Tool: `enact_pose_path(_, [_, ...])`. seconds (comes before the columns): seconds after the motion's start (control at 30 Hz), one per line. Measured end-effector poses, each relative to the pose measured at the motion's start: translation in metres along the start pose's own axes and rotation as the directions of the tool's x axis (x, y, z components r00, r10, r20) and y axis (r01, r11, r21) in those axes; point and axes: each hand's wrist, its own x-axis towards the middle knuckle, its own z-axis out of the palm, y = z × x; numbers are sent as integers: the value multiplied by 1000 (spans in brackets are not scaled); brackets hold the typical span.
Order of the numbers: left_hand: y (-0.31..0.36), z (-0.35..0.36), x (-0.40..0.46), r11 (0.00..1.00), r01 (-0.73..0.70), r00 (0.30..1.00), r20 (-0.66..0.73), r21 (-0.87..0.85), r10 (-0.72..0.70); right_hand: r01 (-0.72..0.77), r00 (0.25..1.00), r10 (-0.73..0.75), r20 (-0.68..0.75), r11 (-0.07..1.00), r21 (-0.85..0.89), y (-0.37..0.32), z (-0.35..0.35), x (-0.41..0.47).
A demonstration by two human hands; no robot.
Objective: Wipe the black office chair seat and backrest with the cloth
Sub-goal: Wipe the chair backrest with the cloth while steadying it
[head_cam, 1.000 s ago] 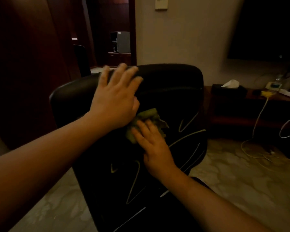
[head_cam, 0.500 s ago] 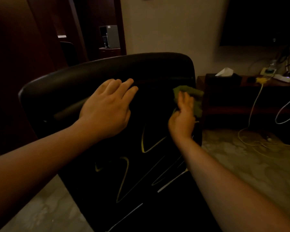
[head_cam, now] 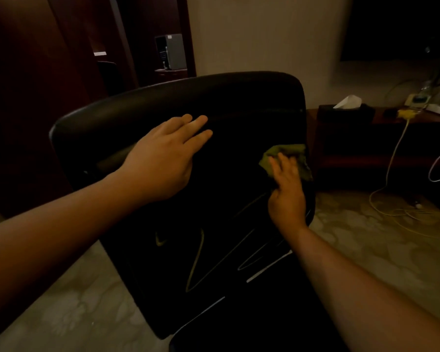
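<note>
Black office chair [head_cam: 178, 102]: largest item, on the marble floor [head_cam: 366, 250]. Its backrest [head_cam: 239, 118] faces me, tilted, with pale line markings low on the panel. The seat is not clearly in view.

My left hand [head_cam: 163, 158]: laid flat on the backrest's upper middle, fingers straight and together, holding nothing. I judge it is there to brace the chair so it does not swivel or roll under the wiping.

My right hand [head_cam: 286, 191]: at the backrest's right edge, fingers extended, pressing the cloth against the panel rather than gripping it.

Green cloth [head_cam: 287, 153]: bunched under my right fingertips, on the backrest's right edge, partly overhanging it. Judged step: wiping the right margin.

Tissue box [head_cam: 346, 110]: on the side table [head_cam: 366, 158] beyond, unused.
</note>
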Motion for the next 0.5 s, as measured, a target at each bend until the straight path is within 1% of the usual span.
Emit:
enact_pose_path(0.07, [-7,-1,-16,1000,-6,1000,-12,-9,5,-34,999,34,-33,999,8,-5,0,0])
enact_pose_path(0.17, [-15,8,-60,999,1,995,-102,49,4,-167,978,176,-114,982,84,-31,17,-5])
enact_pose_path(0.2, [-17,13,-73,998,3,994,-111,56,4,-199,970,212,-121,973,114,-44,24,-10])
enact_pose_path(0.23, [-18,16,-82,999,1,993,-121,54,6,-196,971,211,-108,971,139,-59,30,-17])
enact_pose_path(0.27, [-19,18,-87,999,-2,991,-135,47,8,-145,985,157,-77,978,150,-75,39,-28])
enact_pose_path(0.3, [-18,19,-86,999,-5,989,-147,36,10,-35,999,41,-35,988,152,-92,48,-43])
enact_pose_path(0.33, [-18,18,-85,1000,-5,988,-155,27,9,127,991,-131,14,979,159,-110,58,-61])
enact_pose_path(0.37, [-17,18,-83,1000,-6,987,-157,19,9,308,943,-325,77,935,176,-124,68,-80])
enact_pose_path(0.4, [-18,19,-81,1000,-9,988,-156,9,10,475,851,-505,145,857,199,-134,74,-98])
enact_pose_path(0.43, [-19,19,-81,1000,-15,988,-152,3,15,608,731,-647,215,761,224,-138,75,-111])
enact_pose_path(0.47, [-21,21,-81,1000,-26,988,-150,1,26,710,607,-749,267,662,242,-136,72,-114])
enact_pose_path(0.5, [-23,22,-82,999,-40,988,-148,0,39,783,495,-815,301,568,252,-132,64,-107])
